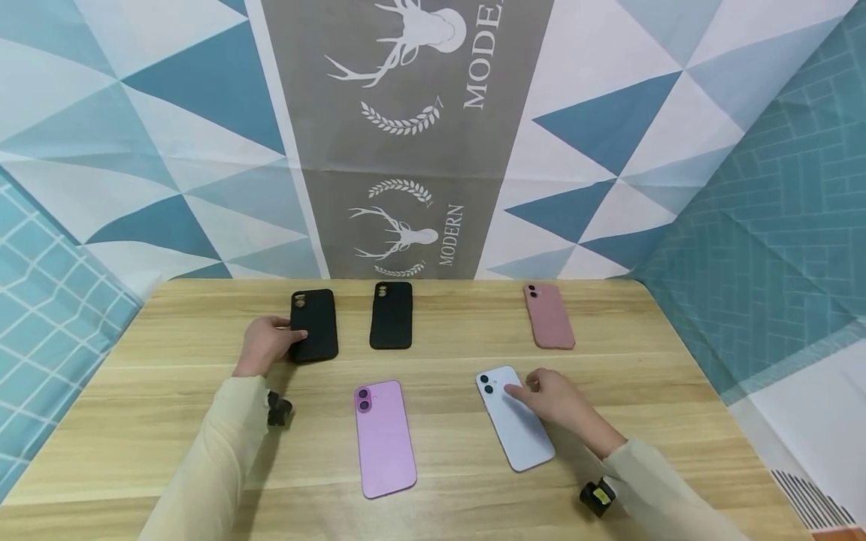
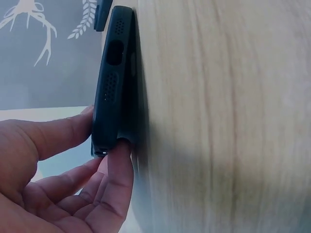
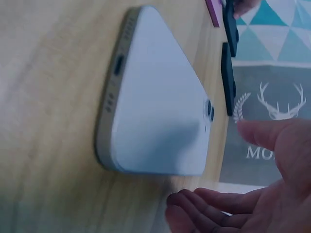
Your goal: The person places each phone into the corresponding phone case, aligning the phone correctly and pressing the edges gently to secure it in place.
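My left hand (image 1: 264, 346) pinches a black phone case (image 1: 319, 327) at its left edge, at the back left of the table. In the left wrist view the thumb is on the outer face of the case (image 2: 108, 92) and the fingers are under its edge, with the case tilted slightly off the wood. My right hand (image 1: 558, 402) hovers by a white phone (image 1: 519, 432) lying back up. Seen from the right wrist, its thumb and fingers are spread apart just beyond the phone (image 3: 155, 111), with nothing between them.
A second black case (image 1: 392, 319) lies along the back edge, right of the first. At the back right is a pink case (image 1: 551, 319). A lilac phone (image 1: 386, 443) lies at the front middle of the wooden table (image 1: 460, 511). Patterned cloth (image 1: 406, 150) hangs behind the table.
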Tool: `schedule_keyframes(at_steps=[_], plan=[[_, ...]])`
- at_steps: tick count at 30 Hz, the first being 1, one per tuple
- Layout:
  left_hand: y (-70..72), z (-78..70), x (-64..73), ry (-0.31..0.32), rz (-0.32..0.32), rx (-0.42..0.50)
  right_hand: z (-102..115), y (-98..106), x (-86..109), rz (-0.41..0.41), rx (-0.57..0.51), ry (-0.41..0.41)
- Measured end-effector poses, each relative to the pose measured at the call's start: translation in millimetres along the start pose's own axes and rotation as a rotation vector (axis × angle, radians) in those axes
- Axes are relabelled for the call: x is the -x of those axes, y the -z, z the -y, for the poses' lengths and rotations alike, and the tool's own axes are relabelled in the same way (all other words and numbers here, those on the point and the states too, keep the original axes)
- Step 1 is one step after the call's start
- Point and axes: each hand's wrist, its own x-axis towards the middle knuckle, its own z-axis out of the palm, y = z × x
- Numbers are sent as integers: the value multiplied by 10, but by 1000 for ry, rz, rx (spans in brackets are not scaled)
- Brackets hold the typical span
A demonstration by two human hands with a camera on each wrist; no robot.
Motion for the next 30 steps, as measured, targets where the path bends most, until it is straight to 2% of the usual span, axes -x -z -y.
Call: schedule_keyframes(at_steps=[6, 11, 18, 22, 30], plan=[[28, 19, 11, 3, 3, 25, 52, -117, 79, -13, 85, 11], [39, 12, 14, 10, 11, 25, 84, -183, 124, -61, 209, 34], [49, 18, 14, 6, 5, 11, 126, -220, 152, -76, 267, 36], [51, 20, 20, 9, 18, 9, 120, -232, 154, -83, 264, 36], [54, 25, 30, 29, 38, 16, 64, -251, 133, -109, 173, 16]])
